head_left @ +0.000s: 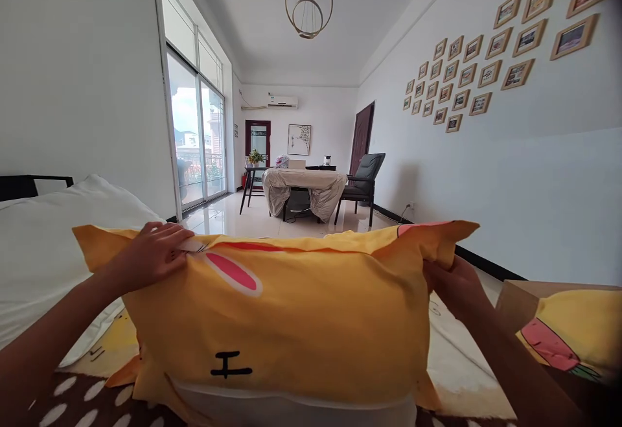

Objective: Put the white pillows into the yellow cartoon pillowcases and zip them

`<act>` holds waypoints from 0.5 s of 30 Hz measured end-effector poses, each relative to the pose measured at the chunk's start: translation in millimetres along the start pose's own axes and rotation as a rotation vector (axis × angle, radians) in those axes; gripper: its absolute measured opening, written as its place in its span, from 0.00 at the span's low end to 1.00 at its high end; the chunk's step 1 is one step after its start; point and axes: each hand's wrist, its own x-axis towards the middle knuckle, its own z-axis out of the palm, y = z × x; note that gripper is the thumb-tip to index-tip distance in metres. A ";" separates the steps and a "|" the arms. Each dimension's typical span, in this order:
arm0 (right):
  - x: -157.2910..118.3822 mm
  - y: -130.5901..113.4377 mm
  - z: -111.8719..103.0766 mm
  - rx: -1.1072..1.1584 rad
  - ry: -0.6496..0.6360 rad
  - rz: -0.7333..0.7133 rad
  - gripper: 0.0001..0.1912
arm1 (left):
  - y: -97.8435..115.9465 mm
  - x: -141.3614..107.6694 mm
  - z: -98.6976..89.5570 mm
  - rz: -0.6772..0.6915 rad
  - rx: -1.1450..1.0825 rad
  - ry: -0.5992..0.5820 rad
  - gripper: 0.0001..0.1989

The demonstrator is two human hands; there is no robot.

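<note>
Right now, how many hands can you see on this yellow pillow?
2. The left hand grips the yellow pillow near its top left corner; the right hand grips it just below the top right corner. No others show.

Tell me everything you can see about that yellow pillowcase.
The yellow pillowcase looks like soft cloth, filled out and lightly creased, with flared corners. It bears a pink oval edged in white and black line marks; low down is a whitish area. It is held roughly upright: the left hand grips its top edge, the right hand near its upper right corner.
</note>
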 end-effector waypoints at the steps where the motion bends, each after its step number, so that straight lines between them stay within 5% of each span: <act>1: -0.3 1.0 2.1 0.026 0.017 -0.019 0.19 | 7.6 2.3 1.1 -0.002 -0.060 -0.046 0.21; 5: 0.5 12.4 6.4 0.052 0.141 -0.053 0.20 | 25.4 2.4 8.9 -0.110 -0.235 -0.143 0.27; 10: 5.5 24.4 4.0 -0.025 0.214 0.071 0.19 | 30.1 -6.5 -0.1 -0.166 -0.594 -0.226 0.20; 13: 8.6 15.3 -5.1 -0.109 0.062 0.150 0.19 | 28.3 -8.5 -12.2 -0.253 -0.850 -0.209 0.16; 15: 7.7 -0.5 -16.0 -0.239 -0.065 0.077 0.22 | 24.8 -8.9 -16.7 -0.320 -0.940 -0.166 0.16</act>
